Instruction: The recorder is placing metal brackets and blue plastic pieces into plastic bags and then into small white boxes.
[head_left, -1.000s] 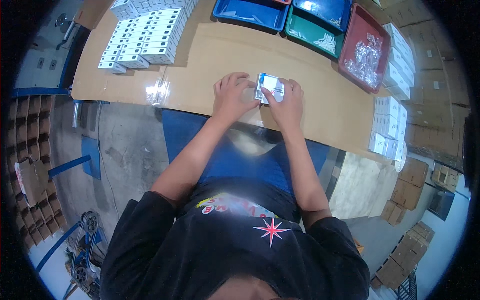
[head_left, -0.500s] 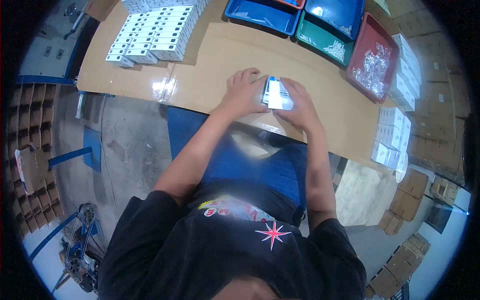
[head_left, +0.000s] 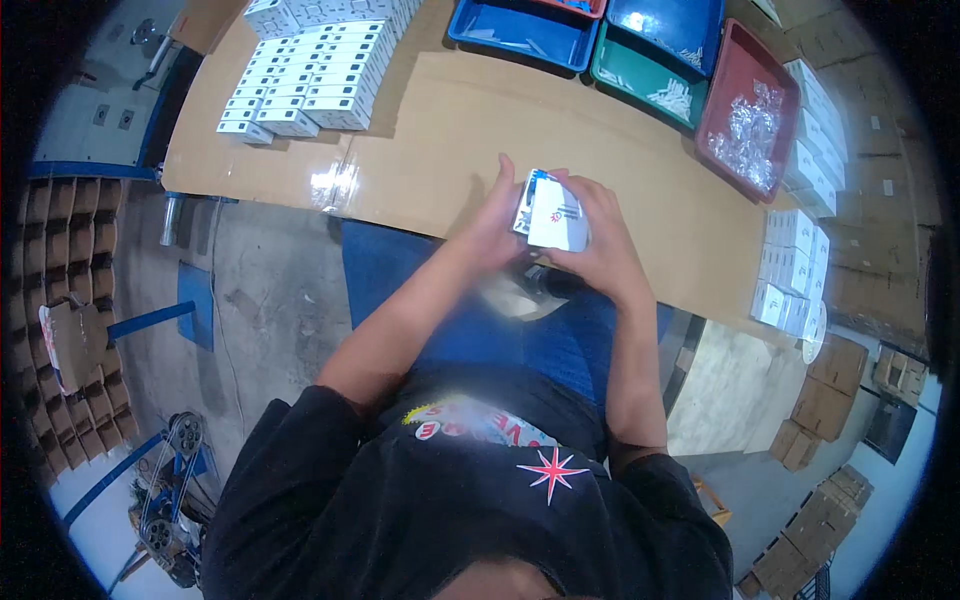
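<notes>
A small white box (head_left: 556, 215) is held between my hands just above the table's near edge. Its right part shows a bright white panel with small print. Along the left side runs a narrow strip with blue and dark bits, too small to make out. My right hand (head_left: 606, 232) grips the box from the right, with fingers over the far corner and thumb at the near edge. My left hand (head_left: 490, 228) closes on its left side, one finger or thumb pointing up and away; its other fingers are partly hidden.
Stacked white boxes (head_left: 318, 75) stand at the table's far left. Blue (head_left: 520, 52), green (head_left: 640, 92) and red (head_left: 715, 150) trays with small white parts and clear bags lie at the far right. More white boxes (head_left: 790, 255) line the right edge of the cardboard-covered table (head_left: 440, 140).
Both hands have drawn the box a little nearer to me and lifted or tilted it, so its printed panel shows more clearly. The left hand's fingers have shifted along its side.
</notes>
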